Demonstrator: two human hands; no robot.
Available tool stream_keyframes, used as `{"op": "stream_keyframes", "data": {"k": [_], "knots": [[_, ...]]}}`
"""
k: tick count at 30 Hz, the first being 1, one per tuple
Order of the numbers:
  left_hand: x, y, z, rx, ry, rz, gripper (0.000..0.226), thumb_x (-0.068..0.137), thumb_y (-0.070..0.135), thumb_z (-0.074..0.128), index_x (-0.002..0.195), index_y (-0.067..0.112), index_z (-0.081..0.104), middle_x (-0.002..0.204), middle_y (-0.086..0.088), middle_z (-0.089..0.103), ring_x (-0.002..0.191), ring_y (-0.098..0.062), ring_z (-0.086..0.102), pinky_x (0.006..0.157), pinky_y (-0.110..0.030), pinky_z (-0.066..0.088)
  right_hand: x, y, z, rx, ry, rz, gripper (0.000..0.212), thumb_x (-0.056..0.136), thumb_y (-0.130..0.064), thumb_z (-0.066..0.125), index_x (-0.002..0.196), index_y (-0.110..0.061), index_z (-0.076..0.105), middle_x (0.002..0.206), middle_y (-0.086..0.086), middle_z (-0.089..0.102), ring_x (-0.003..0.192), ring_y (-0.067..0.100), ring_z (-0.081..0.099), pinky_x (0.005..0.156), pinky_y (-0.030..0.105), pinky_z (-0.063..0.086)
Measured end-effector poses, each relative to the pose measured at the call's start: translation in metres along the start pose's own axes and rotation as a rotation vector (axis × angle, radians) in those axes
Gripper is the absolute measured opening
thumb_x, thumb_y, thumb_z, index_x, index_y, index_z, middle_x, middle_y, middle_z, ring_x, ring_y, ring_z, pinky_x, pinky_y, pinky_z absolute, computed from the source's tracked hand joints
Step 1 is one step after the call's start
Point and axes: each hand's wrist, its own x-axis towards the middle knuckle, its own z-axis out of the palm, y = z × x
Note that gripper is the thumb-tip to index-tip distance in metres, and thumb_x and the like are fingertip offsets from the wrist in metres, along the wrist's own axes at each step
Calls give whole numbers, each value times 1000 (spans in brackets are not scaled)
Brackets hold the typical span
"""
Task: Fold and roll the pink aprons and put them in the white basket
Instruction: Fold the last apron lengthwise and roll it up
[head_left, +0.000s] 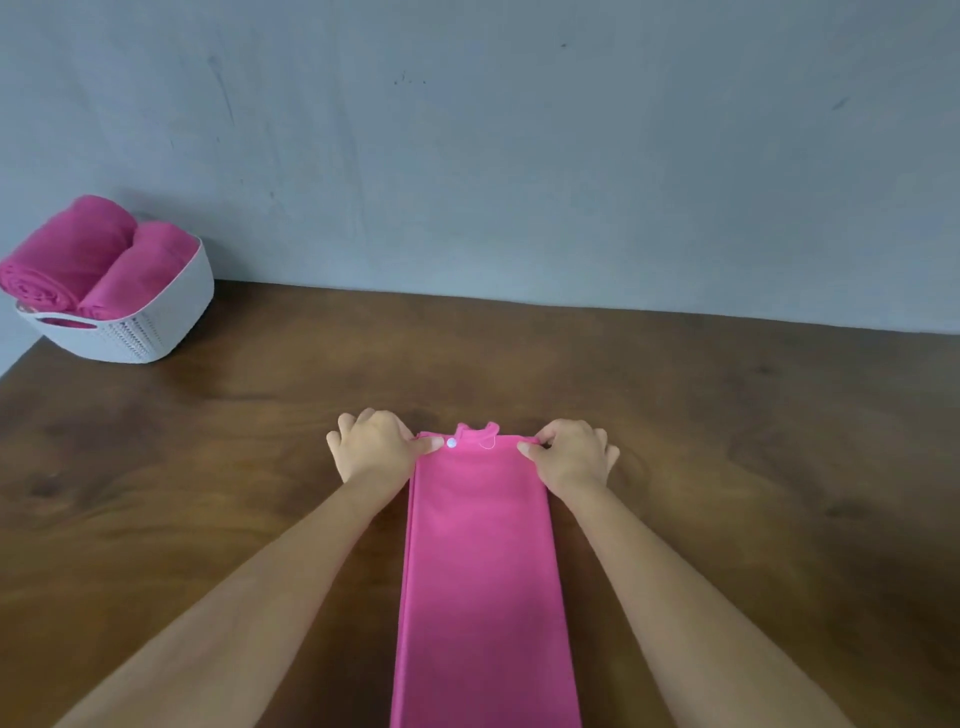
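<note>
White basket (171, 317) far left of the hands holding two rolled pink aprons (78, 260), left hand (374, 447) and right hand (571, 452) pinching the far corners of a folded pink apron (480, 545), its near end cut off

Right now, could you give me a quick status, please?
Left hand, right hand pinch folded apron's far corners. Two rolls in basket. Nothing between apron and basket.

Bare table (727, 441) toward far-left basket (176, 312)

Near end of pink apron (480, 571) cut off by bottom edge.
</note>
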Motion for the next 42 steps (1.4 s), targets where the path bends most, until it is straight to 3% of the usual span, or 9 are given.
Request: {"op": "stream_keyframes", "data": {"k": [4,8,13,21,27,34,37,42], "knots": [[36,10,4,13,20,17,62,70,78,71,44,25,52,78,4,61,99,-26,44,88,-39,36,38,-16,1,-43,-26,46,19,88,-53,70,85,-35,73,102,-8,69,116,23,47,101,38,30],[74,18,9,55,31,35,58,70,82,67,50,29,56,83,5,58,96,-24,40,89,-40,34,73,-29,5,-64,-13,76,24,87,-58,69,91,-35,75,105,-7,69,118,24,47,102,39,31],[123,34,16,103,43,50,54,73,80,66,55,29,59,89,4,58,100,-25,41,89,-41,32,115,-50,9,-111,51,66,30,89,-58,66,80,-29,73,97,-4,68,110,25,50,95,40,31],[198,54,26,89,77,52,60,75,78,66,50,27,51,87,2,60,102,-26,44,91,-43,33,185,-76,13,-102,65,93,31,90,-58,65,89,-28,72,104,-2,67,118,26,49,97,41,34],[243,73,33,102,90,17,55,73,80,66,67,26,70,91,1,62,104,-27,46,89,-42,30,234,-87,19,-118,96,134,45,87,-65,64,85,-21,70,95,0,64,115,27,50,92,42,38],[266,83,36,161,143,-12,70,71,90,55,70,20,59,86,-1,61,104,-27,51,90,-43,30,271,-94,31,-74,133,197,51,82,-69,66,89,-18,69,95,4,69,104,29,61,87,38,50],[271,85,34,151,127,-25,73,72,91,51,73,19,60,91,-3,64,106,-28,51,89,-43,30,275,-97,27,-62,117,205,54,84,-69,63,96,-16,66,102,6,69,107,30,60,91,42,52],[275,85,34,137,97,-61,74,72,91,52,79,17,61,97,-7,66,113,-29,48,89,-44,29,250,-95,36,-220,185,17,51,103,-56,34,121,-14,56,129,12,53,123,31,44,99,44,37]]}}
